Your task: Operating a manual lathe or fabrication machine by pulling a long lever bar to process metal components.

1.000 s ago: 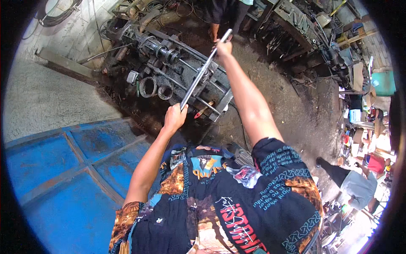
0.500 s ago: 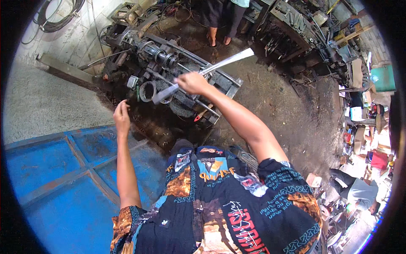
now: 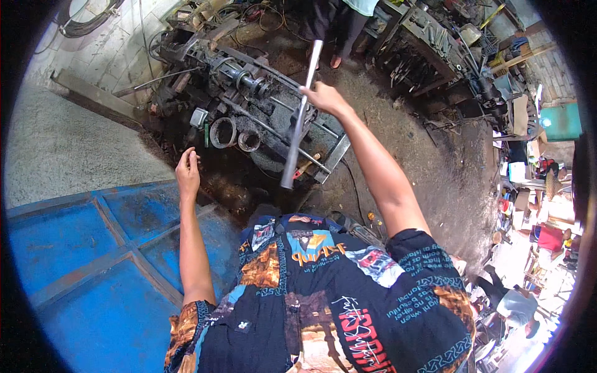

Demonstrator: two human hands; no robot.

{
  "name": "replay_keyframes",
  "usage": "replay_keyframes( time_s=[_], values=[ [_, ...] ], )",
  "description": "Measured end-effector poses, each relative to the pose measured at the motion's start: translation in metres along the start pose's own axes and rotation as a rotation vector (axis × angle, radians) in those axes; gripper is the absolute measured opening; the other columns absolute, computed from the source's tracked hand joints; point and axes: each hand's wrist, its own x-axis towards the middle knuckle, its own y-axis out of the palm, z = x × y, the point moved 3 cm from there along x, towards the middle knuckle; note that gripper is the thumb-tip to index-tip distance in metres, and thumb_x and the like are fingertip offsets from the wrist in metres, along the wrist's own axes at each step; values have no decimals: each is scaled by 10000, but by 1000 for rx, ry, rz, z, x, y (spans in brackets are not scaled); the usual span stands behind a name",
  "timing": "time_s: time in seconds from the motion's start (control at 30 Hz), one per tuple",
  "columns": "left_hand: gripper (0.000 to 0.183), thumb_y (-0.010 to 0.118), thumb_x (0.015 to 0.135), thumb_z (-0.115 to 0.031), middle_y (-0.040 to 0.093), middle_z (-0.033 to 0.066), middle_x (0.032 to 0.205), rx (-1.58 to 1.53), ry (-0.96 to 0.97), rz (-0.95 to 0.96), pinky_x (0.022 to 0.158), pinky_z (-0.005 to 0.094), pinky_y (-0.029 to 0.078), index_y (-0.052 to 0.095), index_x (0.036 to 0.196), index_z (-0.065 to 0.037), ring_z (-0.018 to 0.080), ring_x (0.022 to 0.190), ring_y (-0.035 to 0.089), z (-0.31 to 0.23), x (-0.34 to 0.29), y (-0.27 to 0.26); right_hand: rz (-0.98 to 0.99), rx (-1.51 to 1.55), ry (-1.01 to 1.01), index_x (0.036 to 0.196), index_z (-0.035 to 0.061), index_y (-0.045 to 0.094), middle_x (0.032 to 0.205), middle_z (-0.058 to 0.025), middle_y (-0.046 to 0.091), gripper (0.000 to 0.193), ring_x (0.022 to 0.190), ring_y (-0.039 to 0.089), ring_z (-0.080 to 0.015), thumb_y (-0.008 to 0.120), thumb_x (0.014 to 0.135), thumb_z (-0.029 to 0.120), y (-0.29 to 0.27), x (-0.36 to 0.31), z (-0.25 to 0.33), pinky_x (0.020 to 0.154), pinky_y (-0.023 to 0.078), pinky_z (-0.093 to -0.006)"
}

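Note:
My right hand (image 3: 324,101) is closed around the middle of a long shiny metal bar (image 3: 290,166), held steeply tilted above a greasy lathe-like machine (image 3: 244,82). One end of the bar points to the far side, the other toward me. Off to the left, my left hand (image 3: 188,175) hangs in the air with nothing visible in it, its fingers loosely stretched. Between the hands, at the machine's near side, stand a large metal ring (image 3: 222,133) and a smaller metal ring (image 3: 249,141). A brush (image 3: 306,166) with some red on it lies near the machine's right end.
Blue metal panel (image 3: 81,230) with brown ribs fills the lower left. At the far side stands another person (image 3: 339,28). Tools crowd a bench (image 3: 429,37) at the far right. A cable (image 3: 357,193) runs over the dirty floor, and another person (image 3: 516,304) is at the right.
The bar has swung from a slanting position to a steeper one, its far end moving left. My right hand has moved right and farther away; my left hand has shifted slightly right.

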Motion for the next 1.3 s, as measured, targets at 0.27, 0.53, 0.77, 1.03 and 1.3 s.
replay_keyframes(
  time_s=[0.27, 0.53, 0.77, 1.03, 1.3],
  values=[
    [307, 521, 1006, -242, 650, 29, 871, -134, -7, 68, 740, 257, 479, 622, 1176, -8, 92, 801, 583, -8, -5, 34, -304, 37, -109, 1279, 49, 529, 1224, -224, 601, 664, 1136, 582, -371, 479, 903, 594, 52, -22, 23, 1015, 393, -525],
    [332, 559, 983, -228, 651, 56, 900, -73, 89, 90, 722, 285, 494, 586, 1221, 2, 116, 808, 599, -27, -10, 63, -176, -220, -483, 1190, 138, 639, 1086, -134, 648, 439, 1103, 585, -323, 605, 885, 452, 32, -35, -1, 1105, 274, -573],
    [340, 619, 932, -152, 644, 95, 944, 1, 215, 70, 649, 307, 513, 581, 1238, -11, 194, 814, 630, -77, -20, 59, -618, 282, -329, 1098, 90, 630, 1128, -125, 570, 319, 1094, 552, -320, 681, 815, 228, 66, -83, -65, 928, 422, -509],
    [358, 648, 902, -139, 654, 121, 922, 84, 208, 203, 678, 325, 498, 578, 1225, -1, 218, 796, 636, -72, -42, 77, -68, -210, 137, 1163, 98, 628, 1178, -194, 611, 356, 1129, 582, -366, 589, 836, 231, 123, -22, -113, 935, 467, -505],
    [365, 655, 885, -126, 646, 143, 917, 126, 244, 278, 729, 345, 503, 579, 1206, 31, 236, 787, 631, -78, -59, 97, -113, -112, 60, 1143, 133, 660, 1163, -150, 648, 318, 1102, 609, -335, 541, 852, 176, 133, -20, -142, 932, 494, -446]
  ],
)
